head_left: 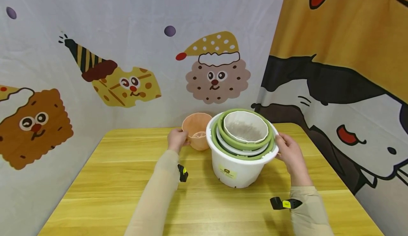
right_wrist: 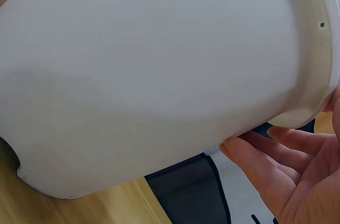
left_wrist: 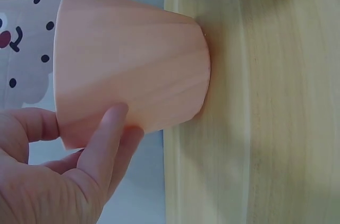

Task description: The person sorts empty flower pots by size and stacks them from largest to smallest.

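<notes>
A peach plastic pot (head_left: 200, 144) with a perforated bottom stands toward the back of the table. My left hand (head_left: 177, 140) holds it by the left side of its rim, with fingers along the outer wall in the left wrist view. Just right of it is a big white pot (head_left: 237, 174) with a yellow label. Inside that are nested green and white pots, among them a green one (head_left: 243, 145) and a small white one (head_left: 246, 127) innermost. My right hand (head_left: 291, 154) grips the big pot's right rim, fingertips under the lip in the right wrist view.
The wooden table (head_left: 105, 193) runs to a fabric backdrop (head_left: 134, 2) printed with cartoon figures, close behind the pots. A second printed cloth (head_left: 350, 34) hangs along the right. Each sleeve carries a black wrist camera.
</notes>
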### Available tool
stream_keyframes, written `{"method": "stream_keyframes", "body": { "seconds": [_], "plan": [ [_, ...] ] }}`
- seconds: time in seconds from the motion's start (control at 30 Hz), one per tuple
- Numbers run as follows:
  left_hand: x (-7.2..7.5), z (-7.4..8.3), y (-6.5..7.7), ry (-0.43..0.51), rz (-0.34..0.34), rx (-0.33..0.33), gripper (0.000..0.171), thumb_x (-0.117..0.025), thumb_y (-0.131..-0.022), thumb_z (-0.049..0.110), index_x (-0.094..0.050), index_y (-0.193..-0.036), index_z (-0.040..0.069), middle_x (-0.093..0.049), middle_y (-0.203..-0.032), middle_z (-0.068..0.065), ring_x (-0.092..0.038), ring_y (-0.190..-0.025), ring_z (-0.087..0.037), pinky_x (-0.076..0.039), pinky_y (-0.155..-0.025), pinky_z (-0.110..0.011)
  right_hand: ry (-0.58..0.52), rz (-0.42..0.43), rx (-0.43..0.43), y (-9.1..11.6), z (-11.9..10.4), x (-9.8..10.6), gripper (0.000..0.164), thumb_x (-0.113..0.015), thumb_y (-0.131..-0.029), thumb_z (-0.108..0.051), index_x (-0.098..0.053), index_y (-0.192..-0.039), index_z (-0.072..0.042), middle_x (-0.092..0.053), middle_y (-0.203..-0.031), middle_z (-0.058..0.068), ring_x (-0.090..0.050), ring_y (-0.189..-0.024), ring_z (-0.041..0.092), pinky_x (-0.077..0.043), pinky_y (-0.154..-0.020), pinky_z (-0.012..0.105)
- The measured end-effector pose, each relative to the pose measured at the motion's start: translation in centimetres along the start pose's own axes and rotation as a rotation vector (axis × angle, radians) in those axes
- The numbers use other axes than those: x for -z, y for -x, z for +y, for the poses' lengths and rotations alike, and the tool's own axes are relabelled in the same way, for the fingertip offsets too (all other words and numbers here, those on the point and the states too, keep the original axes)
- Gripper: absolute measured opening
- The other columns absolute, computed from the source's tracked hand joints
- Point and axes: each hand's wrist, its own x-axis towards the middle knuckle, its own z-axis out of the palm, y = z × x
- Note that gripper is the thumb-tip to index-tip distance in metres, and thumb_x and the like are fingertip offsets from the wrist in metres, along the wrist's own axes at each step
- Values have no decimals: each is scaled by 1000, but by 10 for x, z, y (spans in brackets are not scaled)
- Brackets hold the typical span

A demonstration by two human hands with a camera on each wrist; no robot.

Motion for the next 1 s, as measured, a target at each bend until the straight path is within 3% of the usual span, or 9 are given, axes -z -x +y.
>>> {"method": "stream_keyframes", "body": {
  "seconds": [0.37, 0.7, 1.0],
  "plan": [
    [10, -6, 2, 6, -13, 32, 37, -55, -95, 6, -58, -127, -11, -60, -119, -31, -65, -65, -17, -60, -61, -26, -5, 0, -7, 2, -2, 0, 62, -36, -105, -43, -37, -150, 0, -46, -139, 25, -57, -97, 15, -56, -72, 19],
    [20, -17, 4, -11, 12, 1, 36, -51, -92, 2, -60, -124, -12, -61, -117, -33, -65, -63, -16, -60, -63, -28, 12, 21, 11, 1, -1, 0, 62, -36, -104, -43, -39, -149, 1, -47, -138, 26, -58, -95, 17, -56, -72, 20],
    [27, -25, 6, 16, 24, 3, 37, -51, -92, 1, -59, -125, -13, -60, -117, -34, -65, -62, -15, -61, -66, -32, 3, 8, 22, 1, 1, 0, 61, -36, -105, -42, -40, -148, 2, -47, -136, 26, -57, -88, 8, -56, -71, 19]
  ]
}}
